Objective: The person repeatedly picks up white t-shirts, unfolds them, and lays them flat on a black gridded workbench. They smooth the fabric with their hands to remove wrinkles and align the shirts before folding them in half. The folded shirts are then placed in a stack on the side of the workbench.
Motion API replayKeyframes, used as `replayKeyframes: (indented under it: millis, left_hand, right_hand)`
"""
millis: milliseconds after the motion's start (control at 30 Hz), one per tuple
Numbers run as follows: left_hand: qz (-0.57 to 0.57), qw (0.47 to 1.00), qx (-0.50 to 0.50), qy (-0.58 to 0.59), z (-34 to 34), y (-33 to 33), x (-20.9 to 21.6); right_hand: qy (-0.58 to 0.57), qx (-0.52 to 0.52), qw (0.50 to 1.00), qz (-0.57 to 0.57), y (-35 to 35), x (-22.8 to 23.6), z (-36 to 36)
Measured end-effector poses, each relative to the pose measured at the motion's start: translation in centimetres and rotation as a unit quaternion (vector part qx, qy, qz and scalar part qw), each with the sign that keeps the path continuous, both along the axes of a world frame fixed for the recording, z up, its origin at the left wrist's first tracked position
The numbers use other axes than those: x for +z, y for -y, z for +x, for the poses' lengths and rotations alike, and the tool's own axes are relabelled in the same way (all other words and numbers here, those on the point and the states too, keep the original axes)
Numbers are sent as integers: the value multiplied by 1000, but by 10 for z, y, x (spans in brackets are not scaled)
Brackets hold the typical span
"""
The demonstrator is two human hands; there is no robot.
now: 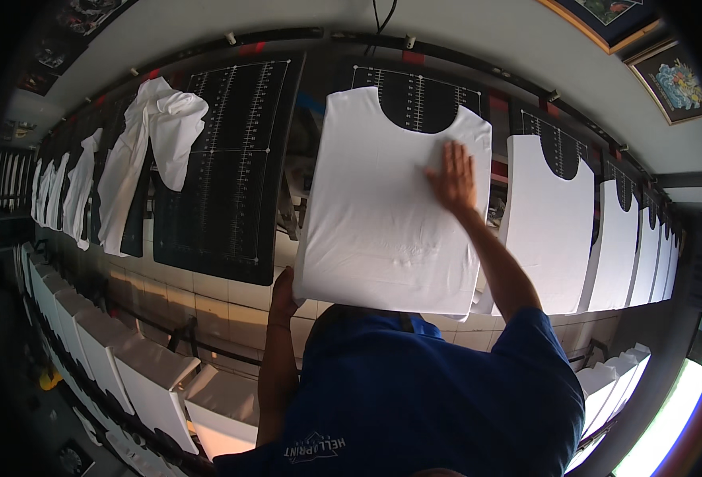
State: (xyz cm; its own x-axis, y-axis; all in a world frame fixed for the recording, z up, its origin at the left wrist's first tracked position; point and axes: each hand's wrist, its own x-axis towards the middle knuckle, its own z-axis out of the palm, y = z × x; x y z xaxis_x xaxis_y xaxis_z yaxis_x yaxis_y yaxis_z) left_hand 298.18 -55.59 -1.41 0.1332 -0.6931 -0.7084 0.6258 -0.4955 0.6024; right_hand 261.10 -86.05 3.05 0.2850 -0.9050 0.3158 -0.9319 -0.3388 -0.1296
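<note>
A white shirt panel (386,211) with a curved neckline lies over a black board (422,103) with white ruler markings, in front of me. Faint wrinkles and small creases run across its lower half. My right hand (454,176) rests flat on the panel's upper right part, below the shoulder, with its fingers stretched out and slightly apart. Down at the panel's lower left corner is my left hand (285,292), touching or very close to the edge. Its fingers are mostly hidden there, so its grip is not visible.
To the left is a bare black board (215,167), with a crumpled white cloth (148,151) draped over the board beyond. More boards with white panels (554,215) continue to the right. Another row of white-covered boards (140,366) stands at lower left. A black rail (446,57) runs behind.
</note>
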Motion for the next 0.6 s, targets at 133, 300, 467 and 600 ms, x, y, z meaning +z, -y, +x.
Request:
replayKeyframes:
  millis: [133,300,467,600]
  left_hand:
    - [-33,967,-100,233,15,-52,-29]
    - [163,965,7,203,13,-122,-20]
    - [239,942,-95,218,15,-163,-18]
    - [212,929,-207,222,29,-183,-32]
  right_hand:
    - [-45,534,810,240,-193,28,94]
    - [-80,475,845,231,-40,27,113]
    - [-116,216,968,59,149,29,167]
    - [-38,206,976,55,109,7,223]
